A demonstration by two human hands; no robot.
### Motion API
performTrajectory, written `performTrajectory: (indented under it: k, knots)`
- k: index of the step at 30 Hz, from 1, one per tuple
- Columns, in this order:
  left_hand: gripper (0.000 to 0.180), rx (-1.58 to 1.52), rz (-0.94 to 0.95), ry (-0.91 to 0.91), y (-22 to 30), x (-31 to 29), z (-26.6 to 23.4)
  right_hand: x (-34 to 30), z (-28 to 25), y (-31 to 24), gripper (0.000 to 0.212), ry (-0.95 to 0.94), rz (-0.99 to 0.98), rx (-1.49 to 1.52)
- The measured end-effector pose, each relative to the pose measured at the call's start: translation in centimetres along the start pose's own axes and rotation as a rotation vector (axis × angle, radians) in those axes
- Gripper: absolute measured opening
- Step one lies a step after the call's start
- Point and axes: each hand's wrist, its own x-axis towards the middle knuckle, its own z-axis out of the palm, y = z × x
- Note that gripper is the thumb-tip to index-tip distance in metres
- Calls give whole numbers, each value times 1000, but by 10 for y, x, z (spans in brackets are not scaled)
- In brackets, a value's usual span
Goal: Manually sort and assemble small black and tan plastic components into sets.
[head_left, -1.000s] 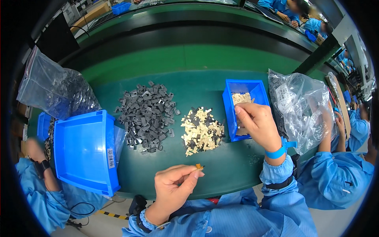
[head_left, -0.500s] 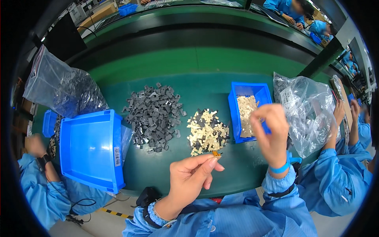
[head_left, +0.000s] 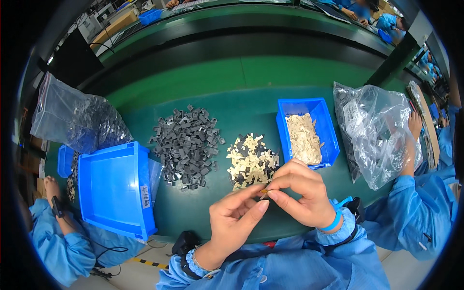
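My left hand [head_left: 236, 220] and my right hand [head_left: 303, 195] meet fingertip to fingertip near the table's front edge. Between them is a small orange-yellow piece [head_left: 264, 191], mostly covered by the pinching fingers, so its full shape is hidden. Both thumbs and forefingers are closed on it. Just beyond the fingertips lies a pile of small cream-and-black flat pieces [head_left: 251, 159]. To the left of that is a larger heap of dark grey plastic parts [head_left: 187, 145]. A blue bin [head_left: 329, 140] holding loose cream slips [head_left: 303, 139] stands beyond my right hand.
On the left sits a large blue tray [head_left: 113, 188], with a clear bag of dark parts [head_left: 92, 118] behind it. Another clear plastic bag [head_left: 379, 133] lies on the right. Co-workers in blue sit on both sides; one arm [head_left: 410, 150] reaches beside the right bag.
My right hand has come down and left from beside the blue bin to join my left hand at the orange-yellow piece. The left hand has barely moved.
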Motion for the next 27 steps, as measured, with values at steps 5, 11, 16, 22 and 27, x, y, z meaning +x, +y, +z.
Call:
performTrajectory:
  k: [5,11,16,22,27]
  knots:
    - [16,170,153,53,-1,1,-10,2,-2,1,8,-144,-87,-104]
    - [13,121,196,157,-2,-2,-9,0,5,-3,9,61,-42,-77]
    - [14,106,251,190,-6,-3,-8,-3,14,-7,12,29,-45,-92]
    - [15,102,280,161,-7,-4,-6,-7,21,-3,12,68,-25,-57]
    - [15,56,261,163,-12,-3,-4,-9,23,-4,12,60,41,-22]
